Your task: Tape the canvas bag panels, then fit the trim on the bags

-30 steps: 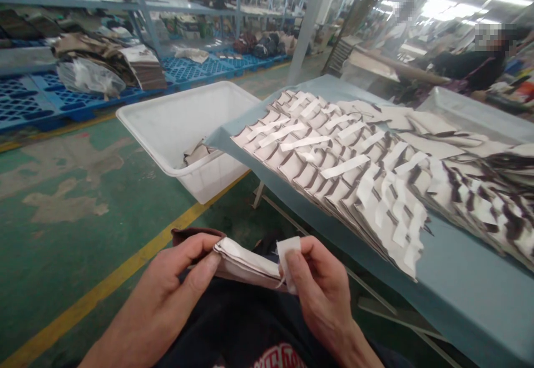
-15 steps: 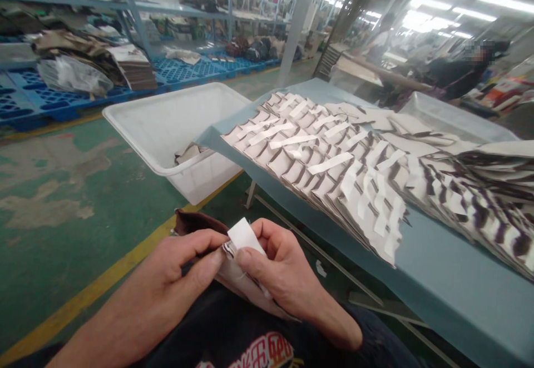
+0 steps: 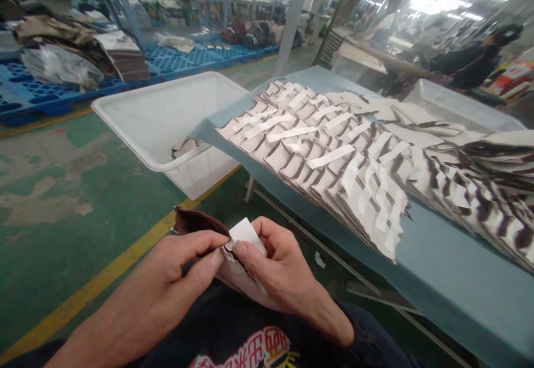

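Between my hands, close to my lap, is a folded fabric piece (image 3: 233, 270), pale on one side and brown on the other, with frayed threads along its edge. My left hand (image 3: 179, 265) is closed, pinching the edge between thumb and forefinger. With thumb and curled fingers, my right hand (image 3: 277, 262) grips the same piece and a small white strip (image 3: 247, 233) that sticks up beside the edge. The brown part (image 3: 196, 220) of the fabric stands up behind my left fingers. My fingers hide the lower end of the strip.
A blue-green table (image 3: 442, 273) at the right bears overlapping rows of pale fabric pieces (image 3: 287, 159) with white strips. Beyond my hands stands a white tub (image 3: 167, 165) with some fabric inside. Blue pallets (image 3: 167, 70) hold bundles behind. A person (image 3: 479, 59) is at the far right.
My right thumb has shifted slightly along the edge, and the strip now sits a little further right. The view has tilted a little, so the tub and table appear slightly higher.
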Action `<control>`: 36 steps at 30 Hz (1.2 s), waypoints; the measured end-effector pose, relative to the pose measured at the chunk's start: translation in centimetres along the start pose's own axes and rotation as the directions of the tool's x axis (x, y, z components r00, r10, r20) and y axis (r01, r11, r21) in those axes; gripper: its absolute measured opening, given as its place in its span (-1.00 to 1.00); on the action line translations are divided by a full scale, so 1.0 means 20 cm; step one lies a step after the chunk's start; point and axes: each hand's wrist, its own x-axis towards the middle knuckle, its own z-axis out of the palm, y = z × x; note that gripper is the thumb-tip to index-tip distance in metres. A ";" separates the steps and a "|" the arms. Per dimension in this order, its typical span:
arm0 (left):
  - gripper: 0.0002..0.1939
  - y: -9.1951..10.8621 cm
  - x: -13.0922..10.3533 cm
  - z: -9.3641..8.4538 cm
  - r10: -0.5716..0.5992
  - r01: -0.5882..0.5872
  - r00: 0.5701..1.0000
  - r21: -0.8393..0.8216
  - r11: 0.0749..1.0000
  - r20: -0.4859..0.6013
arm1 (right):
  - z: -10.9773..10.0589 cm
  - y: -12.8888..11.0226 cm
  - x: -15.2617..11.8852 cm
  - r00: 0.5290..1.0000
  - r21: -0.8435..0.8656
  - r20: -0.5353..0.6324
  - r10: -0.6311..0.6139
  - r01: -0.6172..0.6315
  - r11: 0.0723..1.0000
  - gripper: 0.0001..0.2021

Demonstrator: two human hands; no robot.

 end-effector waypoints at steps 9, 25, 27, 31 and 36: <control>-0.72 -0.06 -0.01 0.07 -0.093 0.088 0.993 -0.066 0.994 -0.070 | 0.00 0.02 -0.01 0.996 -0.197 -0.021 -0.083 0.077 0.977 -0.68; -0.70 -0.14 -0.09 0.09 -0.121 0.116 0.992 -0.112 0.987 -0.036 | 0.02 0.03 -0.01 0.994 -0.229 -0.052 -0.100 0.086 0.970 -0.71; -0.70 -0.14 -0.08 0.10 -0.106 0.098 0.993 -0.121 0.988 -0.061 | 0.04 0.03 -0.01 0.993 -0.214 -0.072 -0.090 0.073 0.974 -0.70; -0.73 -0.15 -0.08 0.12 -0.055 0.043 0.990 -0.094 0.995 -0.129 | 0.08 0.05 -0.02 0.990 -0.153 -0.123 -0.074 0.055 0.987 -0.70; -0.74 -0.17 -0.08 0.12 -0.031 0.025 0.984 -0.032 0.999 -0.177 | 0.13 0.14 -0.03 0.985 -0.015 -0.171 -0.006 0.004 1.000 -0.65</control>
